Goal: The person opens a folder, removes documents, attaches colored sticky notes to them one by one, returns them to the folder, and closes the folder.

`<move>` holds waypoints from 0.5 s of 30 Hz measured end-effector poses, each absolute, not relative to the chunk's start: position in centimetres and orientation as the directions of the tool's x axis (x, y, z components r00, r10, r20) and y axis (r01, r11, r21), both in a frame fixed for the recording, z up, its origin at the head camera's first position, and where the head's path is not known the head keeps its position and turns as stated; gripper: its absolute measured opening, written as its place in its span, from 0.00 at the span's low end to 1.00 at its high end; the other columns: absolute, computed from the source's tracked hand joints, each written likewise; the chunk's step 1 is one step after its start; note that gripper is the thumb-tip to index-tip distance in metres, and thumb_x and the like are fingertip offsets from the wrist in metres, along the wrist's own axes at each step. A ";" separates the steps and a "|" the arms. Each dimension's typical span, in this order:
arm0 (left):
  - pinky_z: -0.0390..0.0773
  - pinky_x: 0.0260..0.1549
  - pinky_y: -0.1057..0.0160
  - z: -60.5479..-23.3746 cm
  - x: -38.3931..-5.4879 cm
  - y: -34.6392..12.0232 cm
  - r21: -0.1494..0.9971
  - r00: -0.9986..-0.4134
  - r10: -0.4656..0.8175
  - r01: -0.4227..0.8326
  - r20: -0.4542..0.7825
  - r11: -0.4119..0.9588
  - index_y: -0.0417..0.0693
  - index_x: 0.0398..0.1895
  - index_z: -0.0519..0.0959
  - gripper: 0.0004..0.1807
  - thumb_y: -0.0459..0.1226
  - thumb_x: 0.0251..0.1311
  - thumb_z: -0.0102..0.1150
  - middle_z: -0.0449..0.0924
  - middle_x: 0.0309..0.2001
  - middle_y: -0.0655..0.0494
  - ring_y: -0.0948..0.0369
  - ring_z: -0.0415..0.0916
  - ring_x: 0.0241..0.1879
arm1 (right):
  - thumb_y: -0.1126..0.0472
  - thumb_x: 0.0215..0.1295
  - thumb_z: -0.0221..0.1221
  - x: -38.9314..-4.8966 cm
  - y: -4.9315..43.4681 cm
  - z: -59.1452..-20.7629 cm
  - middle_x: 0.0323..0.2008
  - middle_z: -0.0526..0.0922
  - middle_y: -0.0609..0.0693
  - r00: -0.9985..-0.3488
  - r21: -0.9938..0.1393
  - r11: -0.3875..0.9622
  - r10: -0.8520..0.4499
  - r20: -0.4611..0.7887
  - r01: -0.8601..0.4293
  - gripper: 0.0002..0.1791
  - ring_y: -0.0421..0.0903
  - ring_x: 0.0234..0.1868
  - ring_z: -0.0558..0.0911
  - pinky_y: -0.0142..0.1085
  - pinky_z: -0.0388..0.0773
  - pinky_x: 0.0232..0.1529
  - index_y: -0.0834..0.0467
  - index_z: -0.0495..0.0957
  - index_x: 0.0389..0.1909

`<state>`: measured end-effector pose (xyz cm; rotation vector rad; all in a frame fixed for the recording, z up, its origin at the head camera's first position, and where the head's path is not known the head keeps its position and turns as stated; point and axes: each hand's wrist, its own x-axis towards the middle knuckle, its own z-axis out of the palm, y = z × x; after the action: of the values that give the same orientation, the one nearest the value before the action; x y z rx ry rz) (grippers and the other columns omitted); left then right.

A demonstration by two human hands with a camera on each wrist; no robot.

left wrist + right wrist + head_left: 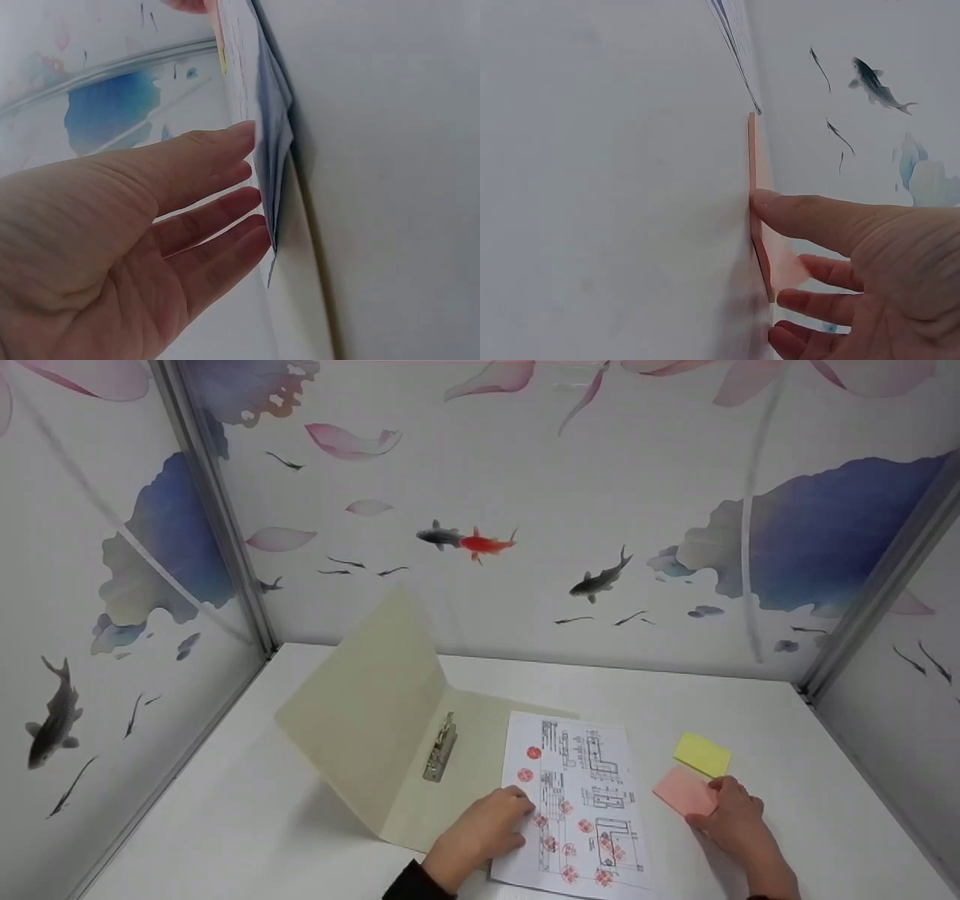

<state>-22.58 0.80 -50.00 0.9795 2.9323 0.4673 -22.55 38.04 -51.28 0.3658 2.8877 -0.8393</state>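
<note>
My left hand (484, 829) rests its fingertips on the left side of a stack of printed drawing sheets (600, 787) with red stamp marks. In the left wrist view its fingers (214, 225) are fairly straight against the stack's edge, where the sheets stand slightly apart. The stack overlaps the right cover of an open cream file folder (480, 735). My right hand (739, 817) holds a pink sticky note pad (682, 791) between thumb and fingers at its right side. In the right wrist view the thumb presses the edge of the pad (753, 165). A yellow sticky note pad (703, 754) lies just behind the pink one.
A metal lever clip (441, 746) sits near the folder's spine. The folder's left cover (367, 712) stands tilted up. White panels (525, 607) printed with fish and petals enclose the white table (757, 705) at the back and both sides.
</note>
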 end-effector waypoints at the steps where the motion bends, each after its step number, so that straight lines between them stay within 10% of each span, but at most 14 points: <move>1: 0.78 0.53 0.64 -50.0 -22.5 0.8 0.278 -0.804 0.590 0.586 0.079 0.761 0.44 0.53 0.84 0.20 0.34 0.55 0.74 0.81 0.53 0.54 0.58 0.79 0.54 | 0.59 0.62 0.70 -22.6 37.9 -51.2 0.57 0.66 0.79 -0.966 -0.531 0.807 0.200 -0.166 0.258 0.41 0.70 0.53 0.67 0.61 0.70 0.58 0.78 0.56 0.60; 15: 0.77 0.55 0.64 -50.0 -22.5 0.9 0.289 -0.810 0.584 0.573 0.058 0.767 0.45 0.53 0.84 0.19 0.34 0.57 0.73 0.81 0.53 0.54 0.58 0.78 0.54 | 0.57 0.58 0.74 -22.4 37.5 -50.5 0.64 0.64 0.79 -0.970 -0.460 0.866 0.101 -0.221 0.195 0.56 0.74 0.62 0.64 0.68 0.62 0.64 0.75 0.47 0.75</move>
<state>-22.46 0.87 -50.00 0.9564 2.9201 0.4594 -22.39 37.47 -50.51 0.2287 2.8496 -0.7317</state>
